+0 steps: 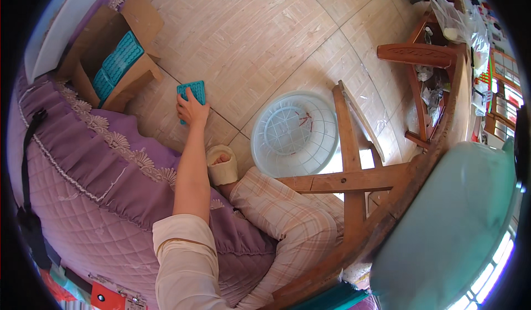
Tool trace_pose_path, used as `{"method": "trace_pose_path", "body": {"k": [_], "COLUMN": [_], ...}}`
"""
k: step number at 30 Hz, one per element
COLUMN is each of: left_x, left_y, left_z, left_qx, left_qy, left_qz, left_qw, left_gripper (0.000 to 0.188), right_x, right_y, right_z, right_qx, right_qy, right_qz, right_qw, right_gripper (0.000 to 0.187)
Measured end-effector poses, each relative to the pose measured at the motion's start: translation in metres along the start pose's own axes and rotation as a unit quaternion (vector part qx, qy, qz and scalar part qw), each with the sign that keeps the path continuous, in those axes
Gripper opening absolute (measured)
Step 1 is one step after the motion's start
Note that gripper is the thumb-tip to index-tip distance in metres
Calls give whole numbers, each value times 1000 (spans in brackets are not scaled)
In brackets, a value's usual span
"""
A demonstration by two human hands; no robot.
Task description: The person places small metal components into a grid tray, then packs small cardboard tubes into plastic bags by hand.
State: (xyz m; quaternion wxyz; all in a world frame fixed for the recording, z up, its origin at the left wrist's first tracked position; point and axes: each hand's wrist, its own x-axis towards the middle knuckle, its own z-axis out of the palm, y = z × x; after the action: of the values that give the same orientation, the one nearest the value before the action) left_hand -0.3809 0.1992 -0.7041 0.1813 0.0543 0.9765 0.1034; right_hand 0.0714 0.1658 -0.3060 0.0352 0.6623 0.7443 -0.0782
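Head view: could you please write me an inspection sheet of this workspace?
Surface: pale tiled floor, joint lines visible.
Job's things: one teal slab, held; more teal slabs inside an open cardboard box.
Clutter: pale basin holding small reddish bits; plastic bag at upper right.
Grips: left hand closed on the teal slab; right hand not in view.
Cables: nothing seen for certain; black strap at far left.
Surroundings: purple bed cover at left, wooden frame at right.
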Motion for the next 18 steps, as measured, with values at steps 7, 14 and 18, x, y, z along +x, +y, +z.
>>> {"method": "trace_pose_path", "body": {"k": [7, 14, 18], "left_x": [6, -24, -51], "left_y": [8, 31, 25], "left_z": [-27, -137, -221], "left_qx": [-167, -420, -720], "left_qy": [-62, -46, -212], "left_qz": [-276, -296, -240], "left_qw": [944, 857, 616], "left_gripper": [75, 69, 44], "right_x": [-12, -42, -36], "right_y": [-10, 38, 31], "right_z": [-20, -32, -40], "right_qx": [78, 84, 135], "right_qy": [10, 88, 139], "right_qz": [-14, -56, -109], "right_qw": [997, 991, 975], "right_gripper": [31, 26, 21]}}
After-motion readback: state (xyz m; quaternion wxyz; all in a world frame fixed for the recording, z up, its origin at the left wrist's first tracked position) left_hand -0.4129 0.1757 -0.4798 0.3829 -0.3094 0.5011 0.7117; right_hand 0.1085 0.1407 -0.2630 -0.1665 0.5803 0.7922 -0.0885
